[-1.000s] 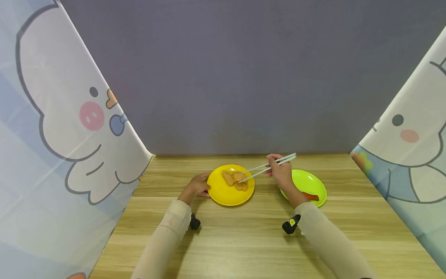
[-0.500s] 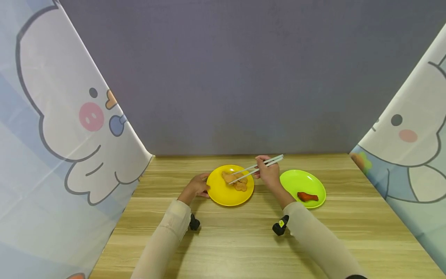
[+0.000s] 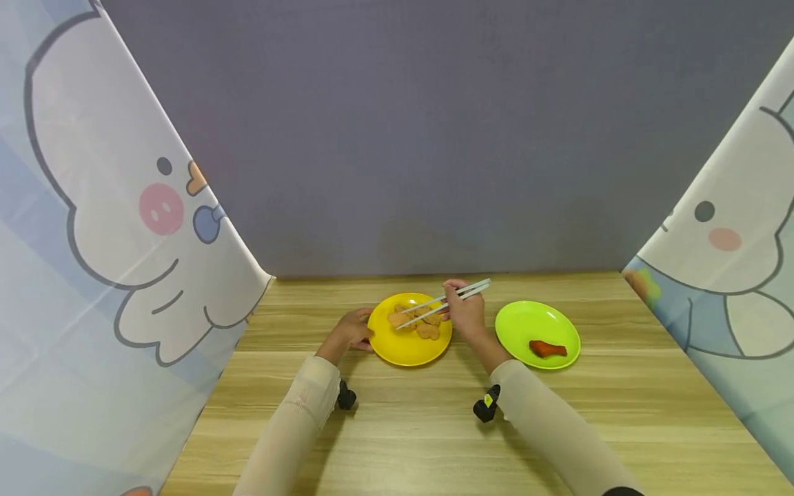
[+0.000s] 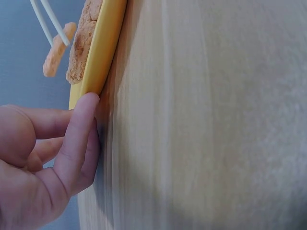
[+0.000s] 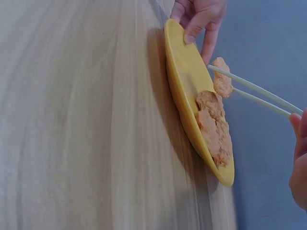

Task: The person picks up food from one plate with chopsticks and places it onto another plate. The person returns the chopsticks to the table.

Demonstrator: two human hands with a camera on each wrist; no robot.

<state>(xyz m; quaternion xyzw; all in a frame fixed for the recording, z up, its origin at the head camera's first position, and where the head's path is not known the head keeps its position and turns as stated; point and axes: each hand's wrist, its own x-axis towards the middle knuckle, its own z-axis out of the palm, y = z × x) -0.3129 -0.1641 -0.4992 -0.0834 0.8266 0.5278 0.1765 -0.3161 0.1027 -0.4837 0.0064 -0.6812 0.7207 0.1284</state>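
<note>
My left hand [image 3: 353,331] pinches the near-left rim of a yellow plate [image 3: 397,350], thumb over the edge and fingers below. In my right hand [image 3: 466,315] is a pair of pale chopsticks [image 5: 261,90], their tips over that plate. Between the tips a breaded chicken nugget [image 5: 222,86] is held, raised clear of the plate in both wrist views. Several more nuggets [image 5: 212,136] lie on the plate's right side, touching one another. To the right, a bright green plate [image 3: 520,325] carries a reddish-brown chicken drumstick [image 3: 548,349].
Both plates rest on a wood-grain table [image 3: 422,434]. A grey panel [image 3: 397,138] stands along the back edge. Cartoon-printed cloths [image 3: 186,289] flank the table on both sides. A black camera [image 3: 486,405] hangs at the right wrist.
My right hand has moved left with the chopsticks, carrying the nugget toward the plate's left side. The drumstick is now fully uncovered. My left hand has stayed at the rim.
</note>
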